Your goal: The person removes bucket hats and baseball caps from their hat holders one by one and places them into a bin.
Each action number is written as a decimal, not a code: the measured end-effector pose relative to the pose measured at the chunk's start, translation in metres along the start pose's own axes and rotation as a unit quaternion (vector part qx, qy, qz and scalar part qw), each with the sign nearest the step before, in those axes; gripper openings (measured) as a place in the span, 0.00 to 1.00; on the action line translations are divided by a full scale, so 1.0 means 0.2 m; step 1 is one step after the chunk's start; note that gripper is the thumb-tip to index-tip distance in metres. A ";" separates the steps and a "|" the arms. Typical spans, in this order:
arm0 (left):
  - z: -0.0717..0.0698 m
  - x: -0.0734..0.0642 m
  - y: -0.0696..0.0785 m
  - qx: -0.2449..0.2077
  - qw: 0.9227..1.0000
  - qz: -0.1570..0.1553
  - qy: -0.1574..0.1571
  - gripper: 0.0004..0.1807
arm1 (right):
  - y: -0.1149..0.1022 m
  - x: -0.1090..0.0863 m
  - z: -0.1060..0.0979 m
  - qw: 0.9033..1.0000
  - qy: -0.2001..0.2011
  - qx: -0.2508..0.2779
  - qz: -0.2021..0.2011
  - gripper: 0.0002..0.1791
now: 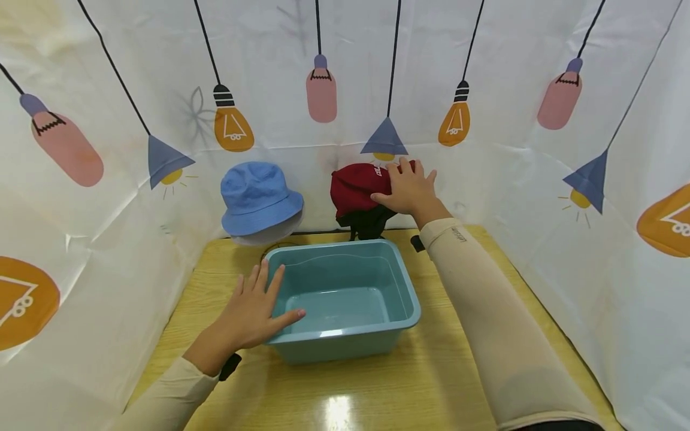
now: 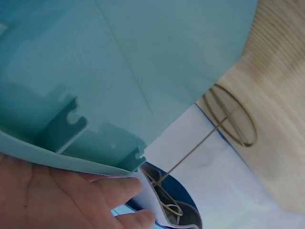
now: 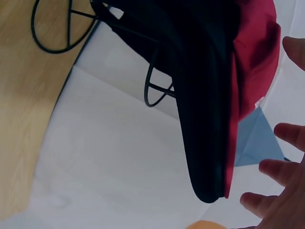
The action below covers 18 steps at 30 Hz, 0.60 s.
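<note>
A light blue plastic basin [image 1: 334,349] stands on the table with its inside bare. My left hand [image 1: 250,314] lies along its left rim, fingers spread and straight; the left wrist view has the palm [image 2: 43,200] right against the outside of the rim. Behind the basin, a red cap [image 1: 352,187] with a dark underside sits on a black wire stand [image 3: 159,86]. My right hand [image 1: 412,191] reaches over the cap's right side with fingers spread, and in the right wrist view its fingertips are apart from the cap. Neither hand grips anything.
A blue bucket hat [image 1: 256,197] sits back left on a thin wire stand [image 2: 190,150]. The wooden table [image 1: 226,281] is enclosed by white sheets [image 1: 269,36] printed with lamps. A beige sleeve [image 1: 485,299] covers the right arm.
</note>
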State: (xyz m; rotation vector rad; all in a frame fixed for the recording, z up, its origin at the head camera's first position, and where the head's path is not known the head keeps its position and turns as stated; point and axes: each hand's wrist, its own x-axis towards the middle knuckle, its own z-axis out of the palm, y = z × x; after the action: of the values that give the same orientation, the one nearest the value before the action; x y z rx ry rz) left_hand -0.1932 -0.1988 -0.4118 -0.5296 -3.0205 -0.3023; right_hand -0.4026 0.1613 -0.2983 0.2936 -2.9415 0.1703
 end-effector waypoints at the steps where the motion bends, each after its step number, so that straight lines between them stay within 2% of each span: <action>1: 0.00 0.00 0.00 -0.001 1.000 0.001 0.000 0.62 | 0.00 0.00 0.00 1.000 -0.001 0.002 0.002 0.54; 11: 0.01 0.02 -0.04 -0.018 1.000 0.001 -0.007 0.62 | -0.03 0.07 0.05 1.000 0.008 0.007 0.020 0.53; 18: 0.02 0.03 -0.05 -0.005 1.000 0.002 -0.005 0.62 | -0.06 0.10 0.04 1.000 0.007 0.011 0.023 0.51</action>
State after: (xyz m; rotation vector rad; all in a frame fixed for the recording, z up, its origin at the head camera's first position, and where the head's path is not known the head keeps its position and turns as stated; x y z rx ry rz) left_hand -0.2026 -0.2044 -0.4172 -0.5394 -3.0296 -0.3159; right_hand -0.4198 0.1448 -0.3010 0.2264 -2.9363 0.2116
